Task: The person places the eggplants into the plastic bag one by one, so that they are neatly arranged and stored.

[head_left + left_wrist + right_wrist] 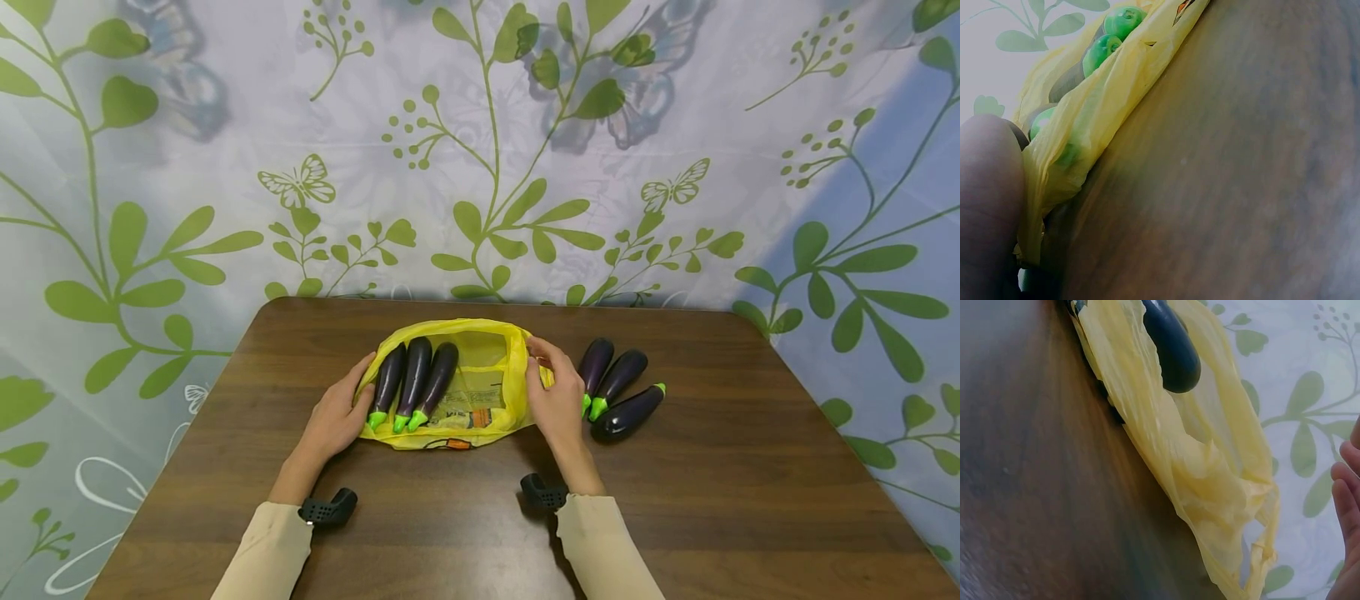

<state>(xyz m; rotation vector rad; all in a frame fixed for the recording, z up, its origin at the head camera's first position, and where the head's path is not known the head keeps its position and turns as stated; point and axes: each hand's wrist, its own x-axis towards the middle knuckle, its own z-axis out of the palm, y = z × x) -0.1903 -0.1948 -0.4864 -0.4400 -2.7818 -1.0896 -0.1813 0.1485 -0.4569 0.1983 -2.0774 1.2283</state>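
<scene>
While bag (516, 379) holds three eggplants (416, 375), left hand (336, 417) touches left side, grip unclear; right hand (558, 398) spreads wide at right side; three more eggplants (628, 414) lie beyond.

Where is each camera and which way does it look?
Head: on the head, facing forward and down at the yellow bag and eggplants; left hand, right hand and sleeves show.
Left wrist: worn there, facing the bag and green stems; blurry left hand shows.
Right wrist: worn there, facing the bag; fingers show.
Both wrist views share bag and table.
</scene>
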